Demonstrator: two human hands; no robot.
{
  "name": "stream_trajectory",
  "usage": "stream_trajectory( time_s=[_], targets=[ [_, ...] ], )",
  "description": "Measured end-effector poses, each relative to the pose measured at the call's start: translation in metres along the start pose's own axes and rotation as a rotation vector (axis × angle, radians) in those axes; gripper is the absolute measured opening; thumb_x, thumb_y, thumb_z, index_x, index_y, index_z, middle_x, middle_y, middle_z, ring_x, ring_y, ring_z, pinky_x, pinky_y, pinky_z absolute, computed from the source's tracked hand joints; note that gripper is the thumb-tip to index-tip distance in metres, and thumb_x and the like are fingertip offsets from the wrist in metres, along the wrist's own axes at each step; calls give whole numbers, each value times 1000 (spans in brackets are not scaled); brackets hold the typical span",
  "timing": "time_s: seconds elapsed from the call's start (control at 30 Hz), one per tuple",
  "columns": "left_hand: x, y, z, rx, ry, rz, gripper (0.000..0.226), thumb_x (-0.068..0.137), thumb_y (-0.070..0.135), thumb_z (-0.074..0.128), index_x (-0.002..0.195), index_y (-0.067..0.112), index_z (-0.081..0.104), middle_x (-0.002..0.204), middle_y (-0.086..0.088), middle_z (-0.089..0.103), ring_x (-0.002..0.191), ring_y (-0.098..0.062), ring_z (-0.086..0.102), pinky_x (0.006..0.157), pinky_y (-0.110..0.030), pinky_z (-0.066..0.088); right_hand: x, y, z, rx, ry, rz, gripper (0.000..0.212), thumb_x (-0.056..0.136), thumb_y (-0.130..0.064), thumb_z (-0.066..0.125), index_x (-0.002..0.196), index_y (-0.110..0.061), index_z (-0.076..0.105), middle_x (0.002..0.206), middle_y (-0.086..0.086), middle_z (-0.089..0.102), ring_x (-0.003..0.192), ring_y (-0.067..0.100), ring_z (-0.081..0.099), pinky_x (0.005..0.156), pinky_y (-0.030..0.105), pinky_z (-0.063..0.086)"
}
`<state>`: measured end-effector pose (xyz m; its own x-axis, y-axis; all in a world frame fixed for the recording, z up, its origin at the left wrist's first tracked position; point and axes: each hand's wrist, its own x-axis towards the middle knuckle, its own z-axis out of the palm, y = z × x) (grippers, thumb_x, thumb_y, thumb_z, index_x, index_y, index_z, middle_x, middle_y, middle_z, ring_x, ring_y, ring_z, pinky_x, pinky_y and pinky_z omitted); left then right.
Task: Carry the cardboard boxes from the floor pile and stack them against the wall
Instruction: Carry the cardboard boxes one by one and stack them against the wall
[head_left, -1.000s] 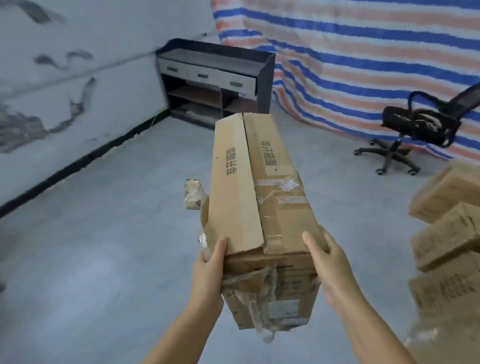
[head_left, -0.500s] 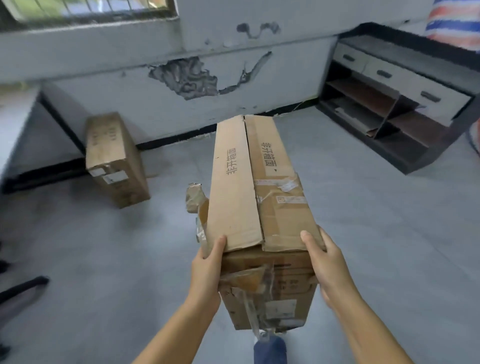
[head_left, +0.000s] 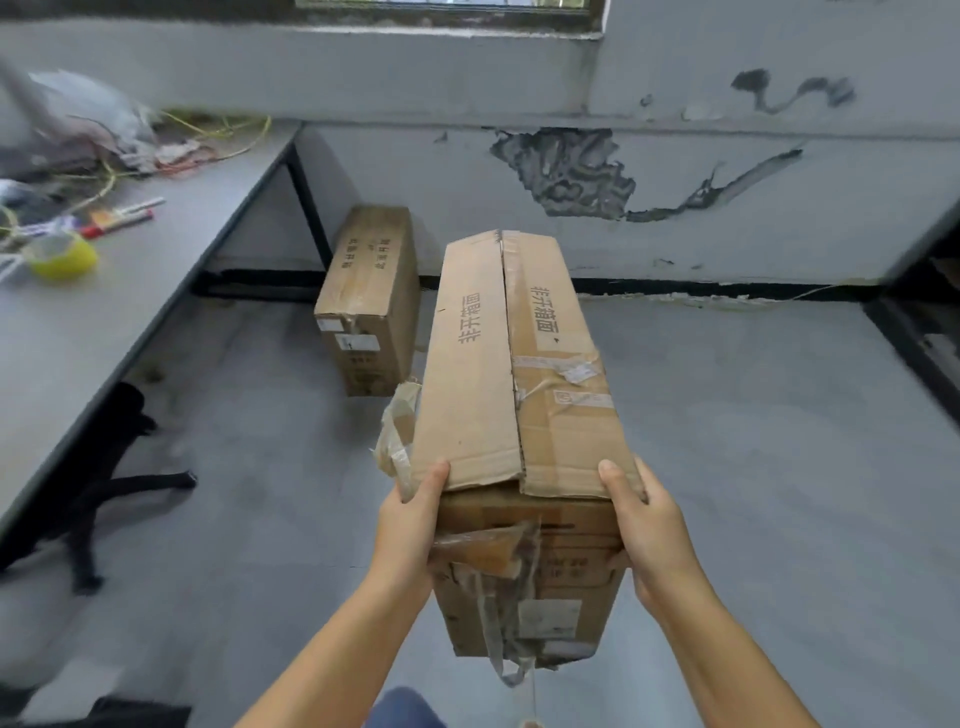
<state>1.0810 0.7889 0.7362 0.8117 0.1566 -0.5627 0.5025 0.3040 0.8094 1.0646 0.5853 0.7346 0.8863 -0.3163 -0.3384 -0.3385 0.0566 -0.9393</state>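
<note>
Hands: the left hand and right hand are gripping the near end of the carried box, thumbs pressing on its top flaps; the fingers underneath are hidden, probably curled.
Second box: standing on the floor beyond the left hand, seemingly touching the wall.
Worktop: lying left of the hands.

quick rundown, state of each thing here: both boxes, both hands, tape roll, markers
carried box: held in the air, top flaps shut, tape torn and dangling
left hand: grip on box's left side
right hand: grip on box's right side
second box: on floor by the wall, sealed
tape roll: lying on table
markers: lying flat, capped
</note>
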Motion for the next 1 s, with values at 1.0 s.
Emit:
stream_trajectory(
  time_s=[1.0],
  targets=[
    [577,225,109,23,127,-125,47,83,45,67,124,23,58,112,0,68,103,-22,64,95,-45,50,574,-93,253,-1,-66,145,33,97,-30,52,129,-26,56,117,-6,68,111,15,62,103,48,45]
  ],
)
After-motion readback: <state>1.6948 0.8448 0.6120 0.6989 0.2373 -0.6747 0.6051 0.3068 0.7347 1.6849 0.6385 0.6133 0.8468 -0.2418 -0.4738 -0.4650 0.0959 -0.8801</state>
